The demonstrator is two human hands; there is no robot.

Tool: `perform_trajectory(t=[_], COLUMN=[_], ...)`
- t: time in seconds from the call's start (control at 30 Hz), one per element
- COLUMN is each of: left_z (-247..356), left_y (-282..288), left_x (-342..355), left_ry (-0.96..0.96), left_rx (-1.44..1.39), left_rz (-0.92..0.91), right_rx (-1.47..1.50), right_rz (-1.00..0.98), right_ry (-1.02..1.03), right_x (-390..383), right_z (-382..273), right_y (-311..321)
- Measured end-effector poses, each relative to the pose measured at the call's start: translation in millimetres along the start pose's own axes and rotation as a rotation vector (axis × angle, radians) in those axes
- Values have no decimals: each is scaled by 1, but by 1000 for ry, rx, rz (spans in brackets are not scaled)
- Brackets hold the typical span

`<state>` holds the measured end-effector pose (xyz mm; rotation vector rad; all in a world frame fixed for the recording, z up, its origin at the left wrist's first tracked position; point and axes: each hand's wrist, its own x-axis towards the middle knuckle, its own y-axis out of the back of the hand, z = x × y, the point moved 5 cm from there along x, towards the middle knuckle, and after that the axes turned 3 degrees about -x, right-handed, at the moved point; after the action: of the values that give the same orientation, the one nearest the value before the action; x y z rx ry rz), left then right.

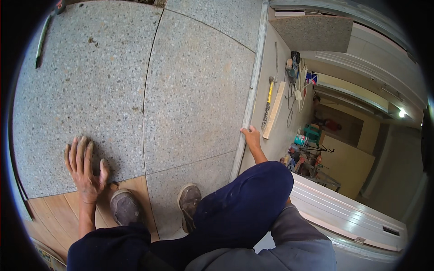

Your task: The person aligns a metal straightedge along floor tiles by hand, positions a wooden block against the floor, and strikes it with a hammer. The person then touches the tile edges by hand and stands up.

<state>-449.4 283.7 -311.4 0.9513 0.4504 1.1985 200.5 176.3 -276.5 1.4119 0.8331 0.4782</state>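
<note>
Under left hand (84,168), speckled grey tile (86,90)

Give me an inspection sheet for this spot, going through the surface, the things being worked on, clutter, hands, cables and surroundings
Surface: speckled grey stone tiles with thin joints; wood flooring shows at the lower left.
Job's things: long metal straightedge lying along the tiles' right edge.
Clutter: yellow-handled hammer and a wooden batten on the bare floor past the straightedge; a green-handled tool at top left.
Hands: left hand flat on a tile, fingers spread; right hand gripping the straightedge.
Cables: white cords and a power tool near the hammer.
Surroundings: white panelled door leaf lying flat, loose tile slab, tool pile at right.
</note>
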Motion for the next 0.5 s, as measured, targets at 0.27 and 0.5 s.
perform_trajectory(t=[0.27, 0.5], left_z=[-2, -3], left_y=[-3, -2], left_x=[-3, -6], left_ry=[-9, -3], left_rx=[-5, 10], left_rz=[4, 12], right_rx=[133, 27], right_rz=[-31, -53], right_ry=[-77, -119], right_x=[1, 0], right_z=[13, -3], right_y=[-9, -5])
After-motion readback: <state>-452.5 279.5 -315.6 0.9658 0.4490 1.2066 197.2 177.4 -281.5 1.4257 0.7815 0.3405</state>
